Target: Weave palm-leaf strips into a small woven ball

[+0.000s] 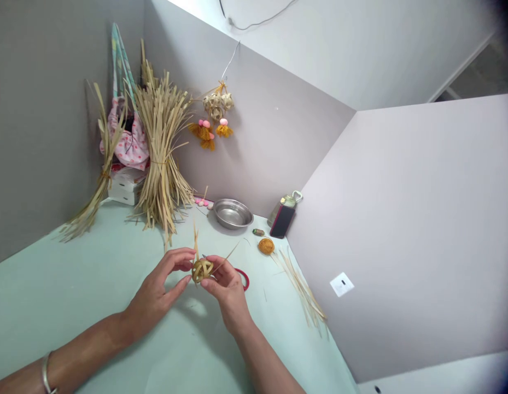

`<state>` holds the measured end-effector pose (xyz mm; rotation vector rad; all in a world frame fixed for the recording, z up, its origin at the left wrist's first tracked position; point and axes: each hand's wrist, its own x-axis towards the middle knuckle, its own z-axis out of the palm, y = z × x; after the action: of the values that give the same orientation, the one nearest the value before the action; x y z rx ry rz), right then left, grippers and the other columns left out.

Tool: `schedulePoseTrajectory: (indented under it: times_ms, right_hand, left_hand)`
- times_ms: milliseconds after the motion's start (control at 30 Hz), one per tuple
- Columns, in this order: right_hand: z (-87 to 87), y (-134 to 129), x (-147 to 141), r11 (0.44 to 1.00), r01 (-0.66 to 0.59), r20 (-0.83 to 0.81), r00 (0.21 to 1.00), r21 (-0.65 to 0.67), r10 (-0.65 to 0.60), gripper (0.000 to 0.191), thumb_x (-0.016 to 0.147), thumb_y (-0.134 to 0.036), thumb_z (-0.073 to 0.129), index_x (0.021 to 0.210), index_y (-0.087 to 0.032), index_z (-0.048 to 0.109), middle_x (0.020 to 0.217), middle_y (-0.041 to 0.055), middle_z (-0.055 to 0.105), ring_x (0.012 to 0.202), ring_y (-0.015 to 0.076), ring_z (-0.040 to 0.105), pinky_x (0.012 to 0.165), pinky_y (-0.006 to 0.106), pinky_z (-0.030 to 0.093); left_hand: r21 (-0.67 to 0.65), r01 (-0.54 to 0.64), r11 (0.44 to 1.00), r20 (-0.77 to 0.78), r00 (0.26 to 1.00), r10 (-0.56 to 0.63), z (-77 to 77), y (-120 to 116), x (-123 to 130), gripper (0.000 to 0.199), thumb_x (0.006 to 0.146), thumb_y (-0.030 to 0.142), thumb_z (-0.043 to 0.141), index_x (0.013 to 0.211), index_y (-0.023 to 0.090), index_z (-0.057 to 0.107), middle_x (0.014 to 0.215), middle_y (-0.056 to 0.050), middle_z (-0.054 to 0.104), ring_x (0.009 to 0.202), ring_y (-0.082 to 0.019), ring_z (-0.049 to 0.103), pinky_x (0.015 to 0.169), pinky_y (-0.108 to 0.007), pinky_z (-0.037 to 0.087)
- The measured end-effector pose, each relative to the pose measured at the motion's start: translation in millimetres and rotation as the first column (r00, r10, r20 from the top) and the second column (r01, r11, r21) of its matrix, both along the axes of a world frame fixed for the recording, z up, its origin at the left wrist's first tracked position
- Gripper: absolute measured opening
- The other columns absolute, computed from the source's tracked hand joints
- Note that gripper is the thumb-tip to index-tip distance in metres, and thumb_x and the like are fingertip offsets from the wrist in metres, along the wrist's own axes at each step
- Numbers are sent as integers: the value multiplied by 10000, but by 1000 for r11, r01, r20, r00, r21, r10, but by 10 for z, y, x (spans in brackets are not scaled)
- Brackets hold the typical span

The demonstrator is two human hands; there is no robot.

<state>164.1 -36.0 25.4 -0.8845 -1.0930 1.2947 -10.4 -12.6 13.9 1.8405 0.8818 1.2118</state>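
Observation:
A small woven straw ball [202, 271] with open gaps is held above the pale green table. My right hand [227, 284] pinches its right side between thumb and fingers. At the ball's left edge, the thumb and fingertips of my left hand [165, 279] rest against it. Loose straw ends [196, 241] stick up from the ball, and one thin strip slants out past my right fingers. Partly hidden behind my right hand lies a red loop [244, 279], like a scissors handle.
A steel bowl [233, 214], a thread spool [258, 232], an orange-brown ball [266, 246] and a phone [282, 221] leaning on a bottle stand beyond my hands. Straw strips [301, 287] lie rightward. A tall straw bundle [161, 148] stands back left; woven balls with tassels [216, 104] hang above.

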Motion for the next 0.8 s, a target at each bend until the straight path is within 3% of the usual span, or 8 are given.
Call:
schedulePoseTrajectory:
  times_ms: [167, 267, 367, 600, 700, 800]
  right_hand:
    - [17, -66, -40, 983, 76, 170, 980, 170, -105, 394, 766, -181, 738, 1138, -235, 617, 1130, 62, 657, 1079, 232, 616, 982, 391, 484]
    - [-12, -89, -42, 948, 98, 341, 918, 301, -203, 393, 813, -159, 692, 1184, -250, 601, 1194, 77, 619, 1131, 231, 577, 1027, 405, 451]
    - [-51, -86, -34, 920, 80, 406, 880, 383, -245, 354, 830, -155, 683, 1159, -264, 608, 1201, 83, 605, 1160, 239, 553, 1038, 425, 440]
    - [-64, -84, -40, 936, 51, 383, 904, 349, -192, 350, 831, -161, 696, 1149, -279, 609, 1204, 69, 614, 1162, 234, 562, 1025, 413, 457]
    - [-45, -93, -47, 937, 64, 411, 887, 343, -211, 360, 833, -159, 688, 1164, -272, 603, 1191, 68, 621, 1124, 232, 580, 991, 400, 474]
    - [-41, -99, -58, 932, 100, 427, 868, 348, -252, 362, 820, -156, 698, 1151, -265, 599, 1159, 66, 628, 1085, 230, 589, 949, 386, 486]
  left_hand:
    - [-96, 37, 995, 123, 992, -25, 26, -6, 8, 133, 919, 342, 576, 1022, 258, 584, 1191, -48, 526, 1157, -246, 552, 1070, -408, 441]
    - [-131, 96, 987, 173, 982, -72, 12, -1, 18, 150, 892, 342, 628, 1014, 258, 608, 1147, -40, 538, 1132, -243, 567, 1068, -409, 457]
    - [-158, 135, 978, 212, 972, -100, 2, -7, 22, 172, 898, 330, 624, 1060, 274, 628, 1164, -38, 535, 1141, -241, 566, 1046, -394, 487]
    - [-195, 161, 968, 210, 970, -119, 25, -23, 18, 196, 890, 343, 626, 1075, 289, 662, 1206, -41, 561, 1172, -251, 563, 1047, -386, 488]
    - [-284, 154, 946, 271, 960, -75, 26, -11, 28, 251, 853, 365, 674, 1073, 263, 609, 1223, -70, 590, 1200, -286, 562, 1019, -426, 501]
    - [-380, 223, 898, 329, 940, -94, 55, 4, 33, 334, 843, 376, 692, 1124, 261, 553, 1292, -88, 603, 1240, -303, 547, 991, -426, 504]
